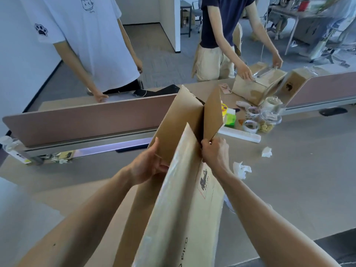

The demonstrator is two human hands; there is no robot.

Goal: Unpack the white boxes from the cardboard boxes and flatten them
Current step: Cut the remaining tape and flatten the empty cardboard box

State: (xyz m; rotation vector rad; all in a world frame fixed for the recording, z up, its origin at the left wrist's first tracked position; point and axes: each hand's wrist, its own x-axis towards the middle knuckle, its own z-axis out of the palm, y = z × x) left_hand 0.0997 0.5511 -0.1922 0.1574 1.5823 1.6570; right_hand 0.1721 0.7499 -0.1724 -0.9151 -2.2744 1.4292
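Note:
I hold a large brown cardboard box (181, 199) raised over the desk, squeezed almost flat, its end flaps sticking up and away from me. My left hand (148, 162) grips the left panel near the flap fold, thumb on top. My right hand (214, 151) pinches the bottom corner of the right flap (212, 114). Clear tape runs along the near panel, and a dark printed logo shows on its right side. No white box is in view. Across the desk a person in a dark shirt handles another cardboard box (256, 85).
A pink divider panel (86, 118) runs across the desk (289, 170). Crumpled tissues (241, 169), a white power strip (240, 134), jars (268, 120) and a green pack (230, 117) lie to the right. A person in a white shirt stands behind the divider.

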